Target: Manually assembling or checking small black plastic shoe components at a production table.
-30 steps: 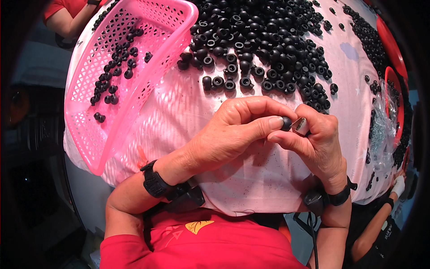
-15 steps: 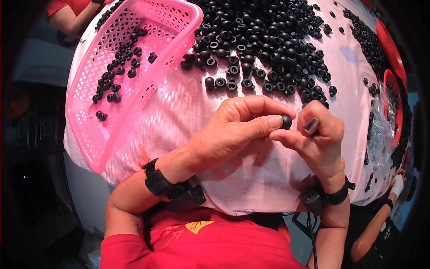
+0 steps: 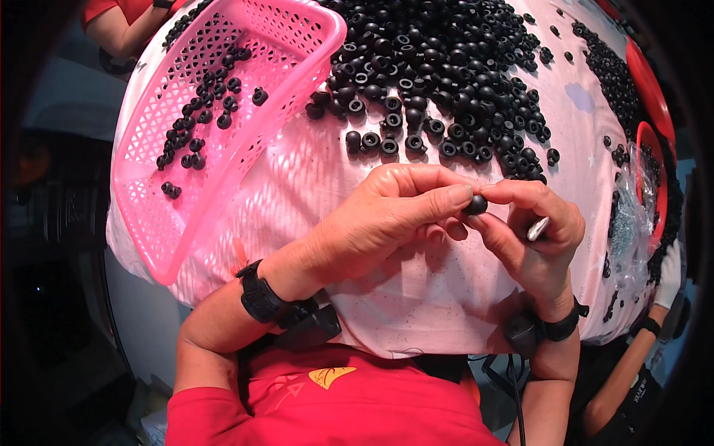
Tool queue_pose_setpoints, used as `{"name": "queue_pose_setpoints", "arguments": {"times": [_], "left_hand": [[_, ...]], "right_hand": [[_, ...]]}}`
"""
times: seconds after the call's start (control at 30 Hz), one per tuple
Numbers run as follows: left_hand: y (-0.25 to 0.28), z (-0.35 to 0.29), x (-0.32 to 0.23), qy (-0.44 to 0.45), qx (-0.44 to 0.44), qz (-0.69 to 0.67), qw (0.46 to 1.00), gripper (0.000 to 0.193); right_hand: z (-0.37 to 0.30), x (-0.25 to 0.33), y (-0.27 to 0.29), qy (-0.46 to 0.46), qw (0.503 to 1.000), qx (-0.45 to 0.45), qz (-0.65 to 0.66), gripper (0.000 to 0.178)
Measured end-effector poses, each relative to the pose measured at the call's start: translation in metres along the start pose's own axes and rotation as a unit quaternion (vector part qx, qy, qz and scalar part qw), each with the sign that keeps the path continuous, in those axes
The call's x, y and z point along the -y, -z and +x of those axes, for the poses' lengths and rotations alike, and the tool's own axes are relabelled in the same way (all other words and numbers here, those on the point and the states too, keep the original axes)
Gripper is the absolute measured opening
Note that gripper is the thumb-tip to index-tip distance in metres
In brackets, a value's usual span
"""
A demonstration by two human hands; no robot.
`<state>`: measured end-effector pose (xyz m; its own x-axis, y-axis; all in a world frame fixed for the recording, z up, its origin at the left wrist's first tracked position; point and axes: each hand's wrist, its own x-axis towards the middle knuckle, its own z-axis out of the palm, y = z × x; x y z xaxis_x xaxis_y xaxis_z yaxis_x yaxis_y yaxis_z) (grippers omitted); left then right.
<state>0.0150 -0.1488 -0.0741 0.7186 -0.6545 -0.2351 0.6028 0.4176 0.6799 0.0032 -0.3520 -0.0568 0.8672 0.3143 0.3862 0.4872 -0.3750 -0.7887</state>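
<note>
A: What do the fingers have there?

B: A little black ball (image 3: 476, 205). It sits right at the fingertips. The left hand (image 3: 387, 215) is pinching it — thumb on one side, first finger tucked behind.

A: And the right hand (image 3: 547, 230)?

B: Its thumb and first finger are closed on the other side of the same ball. There's a shiny metal thing (image 3: 538, 228) too, poking out between its bent fingers. I can't tell how much of it is hidden inside.

A: What's past the fingers?

B: A big heap of black pieces (image 3: 446, 59), just beyond the fingertips. Lots are round like balls, and some show a ring with a hole. Off to the left of the fingers there's a pink basket (image 3: 212, 201) full of little holes, with some black bits (image 3: 178, 137) in it.

A: And under the fingers?

B: A pale pink cloth (image 3: 416, 312), with tiny dark specks on it. Far to the right of the fingers is a clear plastic bag (image 3: 628, 223), and near that — somebody else's hand in a white glove (image 3: 669, 271).
</note>
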Motion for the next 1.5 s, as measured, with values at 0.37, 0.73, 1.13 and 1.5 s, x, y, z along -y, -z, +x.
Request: {"name": "queue_pose_setpoints", "arguments": {"times": [0.37,0.73,1.13,1.5], "left_hand": [[0.0013,0.0009,0.0028,0.032,-0.001,-0.110,0.993,0.032],[0.0036,0.0004,0.0053,0.038,0.001,-0.073,0.997,0.031],[0.0046,0.0008,0.0059,0.034,0.016,-0.059,0.998,0.030],[0.0041,0.0014,0.0064,0.010,0.021,-0.028,0.999,0.032]], "right_hand": [[0.0000,-0.0001,-0.0015,-0.148,0.988,0.034,0.041,0.038],[0.0036,0.0000,-0.0016,-0.134,0.986,0.085,-0.054,0.046],[0.0025,-0.0030,-0.0035,-0.093,0.989,0.074,-0.091,0.045],[0.0019,-0.0021,-0.0035,-0.108,0.987,0.084,-0.080,0.042]]}}
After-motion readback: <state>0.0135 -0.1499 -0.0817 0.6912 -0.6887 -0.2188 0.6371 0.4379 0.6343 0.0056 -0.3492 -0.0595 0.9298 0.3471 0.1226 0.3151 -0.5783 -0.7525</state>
